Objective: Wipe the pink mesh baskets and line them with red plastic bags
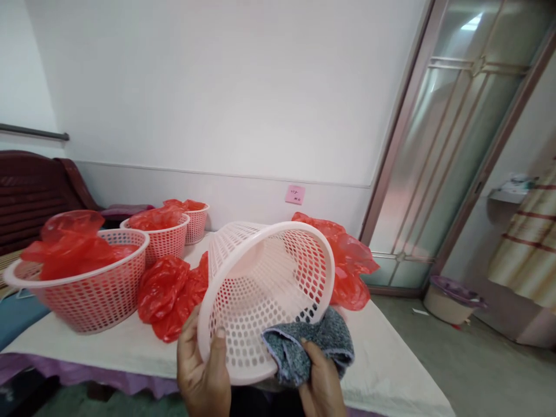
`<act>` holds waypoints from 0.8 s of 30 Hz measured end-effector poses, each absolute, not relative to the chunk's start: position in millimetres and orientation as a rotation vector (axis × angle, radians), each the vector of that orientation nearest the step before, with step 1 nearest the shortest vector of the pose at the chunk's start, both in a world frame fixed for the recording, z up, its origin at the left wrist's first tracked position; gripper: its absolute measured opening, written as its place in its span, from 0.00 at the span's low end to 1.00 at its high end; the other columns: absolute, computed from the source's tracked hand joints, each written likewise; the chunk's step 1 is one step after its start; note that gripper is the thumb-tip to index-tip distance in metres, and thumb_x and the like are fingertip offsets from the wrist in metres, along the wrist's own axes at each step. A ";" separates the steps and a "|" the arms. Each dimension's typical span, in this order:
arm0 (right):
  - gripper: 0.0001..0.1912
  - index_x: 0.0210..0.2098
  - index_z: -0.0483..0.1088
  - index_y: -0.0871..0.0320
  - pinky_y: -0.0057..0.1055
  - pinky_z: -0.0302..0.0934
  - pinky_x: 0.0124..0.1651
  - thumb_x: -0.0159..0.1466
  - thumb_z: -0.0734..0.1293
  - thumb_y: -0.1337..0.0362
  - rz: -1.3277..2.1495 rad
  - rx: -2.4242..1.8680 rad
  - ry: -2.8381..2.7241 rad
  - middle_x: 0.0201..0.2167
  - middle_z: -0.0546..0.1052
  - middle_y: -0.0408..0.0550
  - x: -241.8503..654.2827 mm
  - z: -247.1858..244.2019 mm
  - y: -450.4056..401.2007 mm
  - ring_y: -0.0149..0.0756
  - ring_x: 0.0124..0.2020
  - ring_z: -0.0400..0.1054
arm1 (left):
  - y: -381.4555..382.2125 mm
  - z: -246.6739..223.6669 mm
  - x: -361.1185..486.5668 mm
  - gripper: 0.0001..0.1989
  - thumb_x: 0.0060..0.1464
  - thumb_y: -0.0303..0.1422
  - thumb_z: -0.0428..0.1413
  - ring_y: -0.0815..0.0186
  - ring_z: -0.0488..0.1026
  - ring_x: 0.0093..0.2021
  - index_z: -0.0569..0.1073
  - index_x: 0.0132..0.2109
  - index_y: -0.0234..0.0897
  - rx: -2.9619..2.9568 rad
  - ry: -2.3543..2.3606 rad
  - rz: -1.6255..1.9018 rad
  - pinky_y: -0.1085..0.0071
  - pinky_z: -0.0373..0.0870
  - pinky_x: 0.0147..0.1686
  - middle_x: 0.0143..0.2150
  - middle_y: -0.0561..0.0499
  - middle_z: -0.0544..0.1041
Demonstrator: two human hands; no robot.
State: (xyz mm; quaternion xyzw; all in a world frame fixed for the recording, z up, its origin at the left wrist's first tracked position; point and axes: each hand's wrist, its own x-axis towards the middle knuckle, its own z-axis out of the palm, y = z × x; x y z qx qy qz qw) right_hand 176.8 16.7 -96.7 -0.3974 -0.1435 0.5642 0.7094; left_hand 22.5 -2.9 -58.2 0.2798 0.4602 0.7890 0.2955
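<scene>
A pink perforated plastic basket (pixel 256 289) is held tilted on its side above the table's front edge, its open mouth facing me. My left hand (pixel 204 370) grips the rim at the lower left, thumb inside and fingers outside. In my right hand (pixel 321 379) is a grey-blue cloth (pixel 304 347) with a light edging, bunched against the lower right of the rim. The inside of the basket shows nothing in it. Red plastic bags (pixel 347 266) lie behind it on the right, and a crumpled red bag (pixel 169 295) is just to its left.
Three more pink baskets, the nearest (pixel 91 301) holding red plastic, stand on the left of the cloth-covered table (pixel 391 370). A pink note (pixel 295 194) is on the wall. A bin (pixel 449 301) stands on the floor at right, near a glass door (pixel 434 145).
</scene>
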 end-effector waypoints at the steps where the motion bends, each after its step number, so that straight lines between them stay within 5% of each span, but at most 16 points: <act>1: 0.26 0.43 0.71 0.59 0.41 0.70 0.48 0.44 0.74 0.62 1.204 -0.895 -0.320 0.34 0.80 0.45 178.6 -97.2 18.0 0.45 0.43 0.75 | -3.9 -64.3 20.0 0.26 0.55 0.42 0.56 0.53 0.67 0.60 0.61 0.59 0.44 0.737 1.207 2.048 0.55 0.65 0.59 0.61 0.45 0.68; 5: 0.20 0.38 0.74 0.57 0.47 0.67 0.52 0.47 0.72 0.58 0.769 -1.096 -0.628 0.33 0.80 0.46 216.6 -105.3 24.0 0.48 0.43 0.74 | -8.2 -77.6 -10.4 0.28 0.49 0.43 0.61 0.54 0.72 0.55 0.64 0.55 0.41 0.757 1.121 1.841 0.59 0.69 0.55 0.56 0.45 0.73; 8: 0.13 0.30 0.78 0.51 0.53 0.49 0.66 0.44 0.70 0.58 0.458 -1.287 -0.928 0.34 0.81 0.47 249.4 -121.2 20.1 0.54 0.50 0.70 | -9.7 -84.3 -28.2 0.34 0.41 0.41 0.66 0.52 0.73 0.54 0.66 0.55 0.39 0.675 1.069 1.588 0.59 0.73 0.51 0.53 0.44 0.77; 11: 0.14 0.31 0.80 0.48 0.56 0.38 0.69 0.43 0.68 0.60 0.385 -1.360 -1.096 0.40 0.81 0.47 256.0 -135.2 14.4 0.58 0.54 0.67 | -11.4 -100.2 -24.4 0.38 0.41 0.36 0.65 0.51 0.75 0.52 0.63 0.60 0.39 0.437 1.049 1.420 0.55 0.76 0.48 0.49 0.43 0.79; 15: 0.21 0.44 0.76 0.51 0.50 0.43 0.69 0.50 0.68 0.58 0.450 -1.263 -0.889 0.49 0.77 0.45 222.5 -133.8 17.8 0.50 0.62 0.60 | -17.7 -126.8 -6.3 0.27 0.47 0.39 0.60 0.49 0.71 0.57 0.69 0.56 0.43 0.506 1.161 1.584 0.51 0.73 0.52 0.51 0.44 0.78; 19: 0.35 0.63 0.57 0.52 0.43 0.59 0.62 0.58 0.66 0.56 0.674 -1.130 -0.568 0.58 0.70 0.45 181.4 -125.5 22.2 0.40 0.64 0.58 | -18.2 -135.8 10.4 0.24 0.43 0.41 0.64 0.49 0.62 0.64 0.72 0.50 0.50 0.607 1.228 1.680 0.54 0.70 0.57 0.52 0.51 0.77; 24: 0.25 0.53 0.69 0.57 0.43 0.71 0.50 0.59 0.66 0.53 0.974 -1.055 -0.555 0.47 0.79 0.49 141.8 -141.5 11.9 0.44 0.51 0.72 | -3.1 -136.2 32.8 0.22 0.54 0.47 0.52 0.52 0.65 0.62 0.67 0.55 0.53 0.736 1.183 1.767 0.54 0.71 0.56 0.56 0.51 0.75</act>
